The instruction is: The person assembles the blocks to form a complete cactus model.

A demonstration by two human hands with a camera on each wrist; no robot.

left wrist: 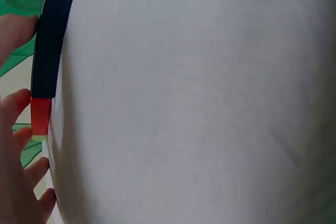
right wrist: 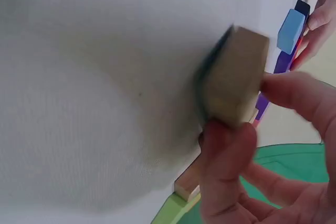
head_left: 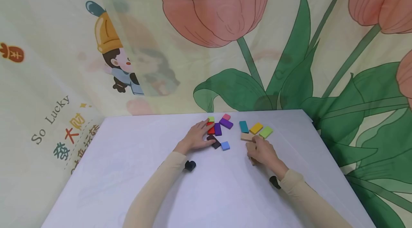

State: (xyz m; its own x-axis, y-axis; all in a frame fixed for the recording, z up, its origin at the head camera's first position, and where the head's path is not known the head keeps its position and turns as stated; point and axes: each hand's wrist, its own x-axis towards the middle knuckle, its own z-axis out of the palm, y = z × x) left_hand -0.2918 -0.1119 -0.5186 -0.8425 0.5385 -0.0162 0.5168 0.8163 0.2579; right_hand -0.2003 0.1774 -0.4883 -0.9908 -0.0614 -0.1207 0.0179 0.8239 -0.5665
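Worktop (head_left: pixel 96 185) in white. At left, left hand (head_left: pixel 194 138), grip loose, fingers spread apart, thumb at black block (head_left: pixel 214 143), fingertips at red block (head_left: pixel 211 130). Light green block (head_left: pixel 211 119) just beyond the red one; upright-set purple block (head_left: pixel 218 129) beside it, blue block (head_left: pixel 225 145) nearer, slanted purple block (head_left: pixel 226 123) and pink block (head_left: pixel 226 117) farther back. Past a gap, teal block (head_left: pixel 243 127), flat wooden block (head_left: pixel 246 137), then tilted wooden block (right wrist: pixel 239 74), pinched in right hand (head_left: pixel 264 152), grip clamped on it. Beyond, yellow block (head_left: pixel 256 128) and lime block (head_left: pixel 266 132).

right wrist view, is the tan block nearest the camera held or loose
Held: the right hand pinches the tan block, with digits on two sides.
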